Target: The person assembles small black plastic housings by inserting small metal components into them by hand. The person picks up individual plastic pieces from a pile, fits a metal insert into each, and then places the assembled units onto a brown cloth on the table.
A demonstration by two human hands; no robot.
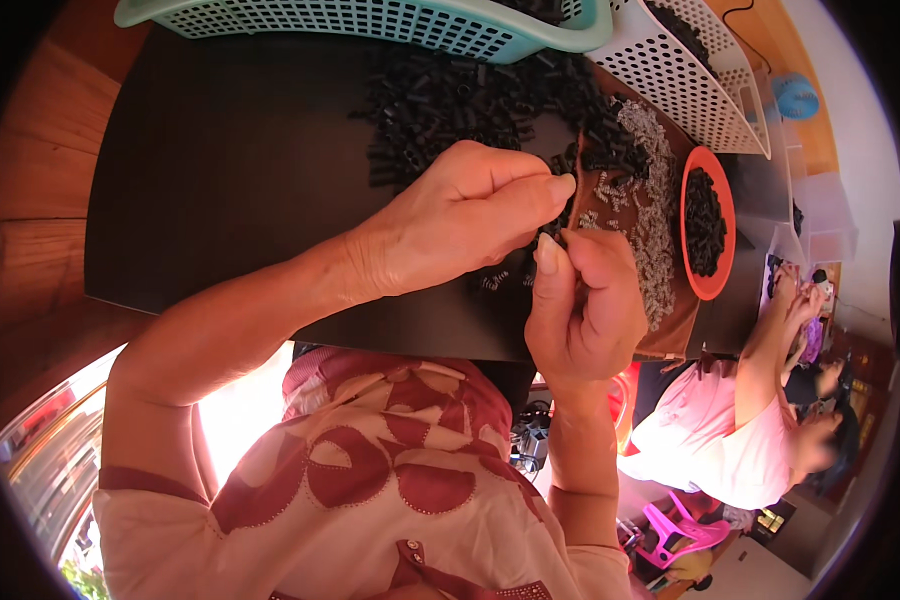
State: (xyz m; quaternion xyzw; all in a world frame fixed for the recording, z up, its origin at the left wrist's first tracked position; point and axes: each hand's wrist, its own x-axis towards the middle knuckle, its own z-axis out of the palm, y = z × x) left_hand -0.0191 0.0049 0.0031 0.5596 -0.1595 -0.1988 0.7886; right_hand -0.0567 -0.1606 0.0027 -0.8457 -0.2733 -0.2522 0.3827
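My left hand is closed in a pinch, its thumb pressed against the curled fingers. A small black part shows just below its fingertips, mostly hidden by the hand. Close below it, my right hand also pinches, thumb against forefinger; what it holds is too covered to make out. The hands are almost touching over the table's near side. Beyond them lies a heap of short black tubes. Many small metal springs are spread on a brown cloth to the right.
An orange bowl of black parts stands right of the springs. A green basket and a white perforated basket line the far side. Clear plastic bins stand farther right. Another person in pink works at the right.
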